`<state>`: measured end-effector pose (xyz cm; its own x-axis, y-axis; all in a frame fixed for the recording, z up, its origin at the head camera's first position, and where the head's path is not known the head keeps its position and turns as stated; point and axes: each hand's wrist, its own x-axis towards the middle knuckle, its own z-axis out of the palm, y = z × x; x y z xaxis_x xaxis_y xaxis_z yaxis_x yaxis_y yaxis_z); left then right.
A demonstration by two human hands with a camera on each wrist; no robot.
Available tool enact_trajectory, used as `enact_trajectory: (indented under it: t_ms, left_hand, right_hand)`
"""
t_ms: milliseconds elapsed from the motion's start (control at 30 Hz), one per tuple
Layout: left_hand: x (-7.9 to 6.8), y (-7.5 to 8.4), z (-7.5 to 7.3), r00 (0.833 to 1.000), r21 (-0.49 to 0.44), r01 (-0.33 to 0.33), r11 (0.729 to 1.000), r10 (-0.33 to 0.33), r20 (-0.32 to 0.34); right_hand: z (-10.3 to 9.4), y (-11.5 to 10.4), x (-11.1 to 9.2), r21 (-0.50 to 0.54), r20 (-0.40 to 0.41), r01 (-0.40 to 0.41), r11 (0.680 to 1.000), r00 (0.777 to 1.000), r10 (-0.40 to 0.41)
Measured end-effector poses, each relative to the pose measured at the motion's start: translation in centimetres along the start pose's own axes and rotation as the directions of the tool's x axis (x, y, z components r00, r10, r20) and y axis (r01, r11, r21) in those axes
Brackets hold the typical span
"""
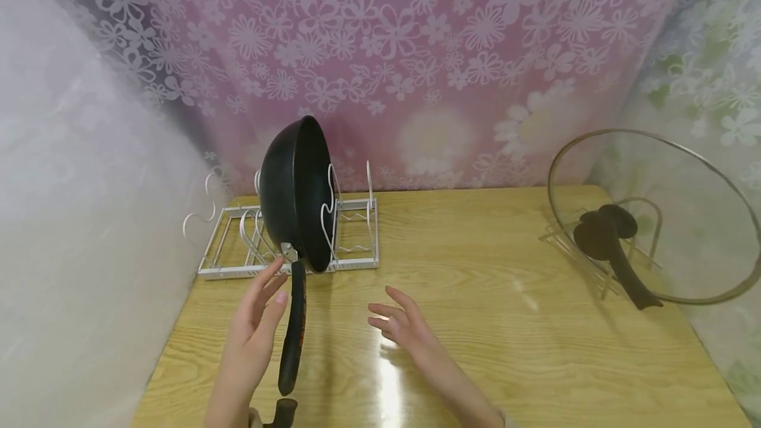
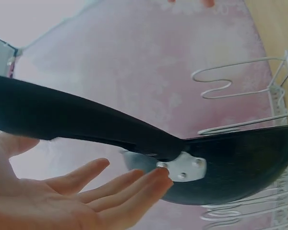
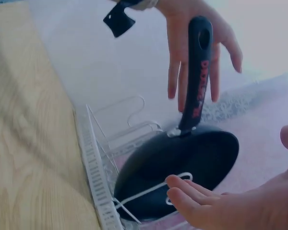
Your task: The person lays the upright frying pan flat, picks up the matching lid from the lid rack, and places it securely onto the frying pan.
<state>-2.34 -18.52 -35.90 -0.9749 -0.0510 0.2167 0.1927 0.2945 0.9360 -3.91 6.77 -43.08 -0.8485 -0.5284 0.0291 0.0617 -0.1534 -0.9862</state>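
A black frying pan (image 1: 279, 183) stands on its edge in a white wire rack (image 1: 357, 263), its black handle (image 1: 293, 329) pointing toward me. My left hand (image 1: 252, 335) is beside the handle on its left, fingers extended and not wrapped round it. In the left wrist view the fingertips lie close to the silver handle bracket (image 2: 185, 167); whether they touch it I cannot tell. To the right of the handle, my right hand (image 1: 407, 332) hovers over the table with relaxed fingers, holding nothing.
A round glass lid (image 1: 654, 141) with a dark handle (image 1: 621, 266) leans on a small wire stand (image 1: 565, 249) at the table's right. The wooden table (image 1: 475, 249) meets a flowered pink curtain (image 1: 416, 71) behind and a pale wall (image 1: 89, 183) at left.
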Motion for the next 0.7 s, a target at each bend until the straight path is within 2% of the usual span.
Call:
enact_trajectory:
  t_ms: [67,233,367,467,533,633,700]
  left_hand:
    - [0.3,-0.4,-0.2,1.000,-0.030,0.025,0.999,-0.025,0.001]
    - [1.2,-1.8,-0.7,0.993,-0.100,0.121,0.988,-0.121,0.006]
    - [1.8,-3.0,-1.1,0.973,-0.223,0.230,0.947,-0.226,0.042]
    - [2.1,-3.9,-1.3,0.959,-0.326,0.282,0.902,-0.267,0.090]
    - [2.4,-4.6,-1.4,0.953,-0.382,0.302,0.873,-0.270,0.136]
    - [2.9,-5.8,-1.7,0.938,-0.444,0.340,0.829,-0.263,0.227]
    - [3.3,-6.7,-1.9,0.928,-0.503,0.354,0.789,-0.229,0.294]
  right_hand:
    - [0.4,0.3,0.3,0.037,0.014,0.020,0.999,1.000,-0.020]
    - [1.4,0.4,1.1,0.182,0.022,0.002,0.983,1.000,-0.006]
    - [2.5,0.1,1.4,0.295,0.049,-0.042,0.954,0.998,0.028]
    - [3.2,0.1,1.6,0.382,0.095,-0.118,0.917,0.992,0.088]
    - [3.6,0.1,1.8,0.451,0.128,-0.168,0.876,0.984,0.123]
    - [4.1,0.3,2.3,0.539,0.170,-0.223,0.813,0.973,0.154]
    - [4.5,0.3,2.6,0.591,0.193,-0.254,0.765,0.966,0.171]
